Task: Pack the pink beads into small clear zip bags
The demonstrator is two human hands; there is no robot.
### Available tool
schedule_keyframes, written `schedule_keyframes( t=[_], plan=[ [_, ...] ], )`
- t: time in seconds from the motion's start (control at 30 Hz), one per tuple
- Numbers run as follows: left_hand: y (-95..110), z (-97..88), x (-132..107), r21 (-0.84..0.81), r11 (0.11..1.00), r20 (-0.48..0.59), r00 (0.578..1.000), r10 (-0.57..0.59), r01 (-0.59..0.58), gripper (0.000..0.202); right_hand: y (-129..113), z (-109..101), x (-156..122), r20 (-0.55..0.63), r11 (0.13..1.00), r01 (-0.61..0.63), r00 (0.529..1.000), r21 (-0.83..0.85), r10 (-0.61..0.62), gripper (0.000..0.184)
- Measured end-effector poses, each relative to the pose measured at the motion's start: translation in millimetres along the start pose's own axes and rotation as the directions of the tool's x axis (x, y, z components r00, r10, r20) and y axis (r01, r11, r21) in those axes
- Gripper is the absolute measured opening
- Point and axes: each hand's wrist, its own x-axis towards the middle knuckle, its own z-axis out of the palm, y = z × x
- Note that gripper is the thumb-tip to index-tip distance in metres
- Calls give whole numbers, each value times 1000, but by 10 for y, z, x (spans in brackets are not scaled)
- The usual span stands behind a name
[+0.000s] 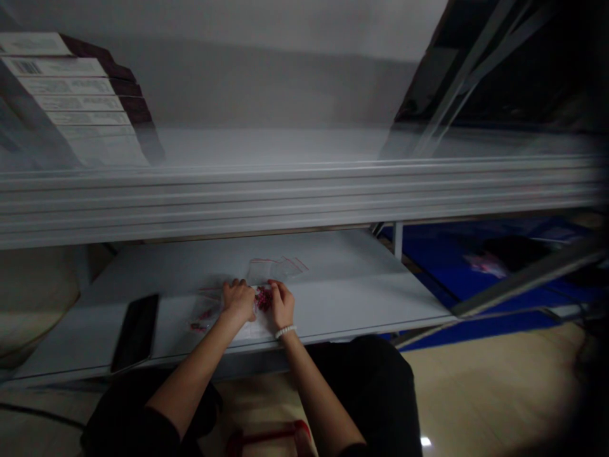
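Observation:
My left hand (239, 300) and my right hand (281, 303) rest close together on a low white shelf board (361, 279). Both have their fingers curled in a pinch around a small clear bag holding red bits (263, 298) that lies between them. A white bead bracelet (285, 331) circles my right wrist. Empty clear zip bags with red strips (278, 268) lie just beyond my hands. More small bags with red contents (204, 314) lie to the left of my left hand.
A black phone (137, 331) lies flat on the shelf's left part. A higher shelf rail (304, 197) crosses the view, blurred, with stacked labelled boxes (76, 101) on its left. Blue matting (476, 266) covers the floor at the right. My dark-clothed knees are below the shelf.

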Motion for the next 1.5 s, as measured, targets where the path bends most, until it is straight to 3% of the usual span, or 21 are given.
schedule_keyframes(
  t=[0.63,0.87,1.1,1.2,1.3,1.4,1.5],
  plan=[
    [132,-11,82,52,999,11,1000,11,-11,48,58,4,6,13,1000,12,1000,8,-12,37],
    [-92,26,-41,-74,997,-48,999,8,-12,47,6,0,-8,5,1000,-2,1000,32,2,34],
    [-384,48,-387,-214,977,-211,977,-34,-12,49,-41,-15,-31,-8,996,-11,1000,87,12,33],
    [-474,126,-516,-349,933,-392,918,-58,-90,49,-140,-26,-69,-14,991,-9,1000,133,11,31],
    [-498,201,-631,-446,857,-586,808,-62,-258,49,-342,-30,-128,34,982,-44,999,182,38,29],
    [-428,233,-747,-460,809,-689,721,-64,-367,51,-620,-39,-206,190,984,-70,981,166,38,24],
    [-302,235,-849,-429,813,-739,670,-66,-393,54,-867,-68,-281,410,1000,7,912,22,-16,19]
  ],
)
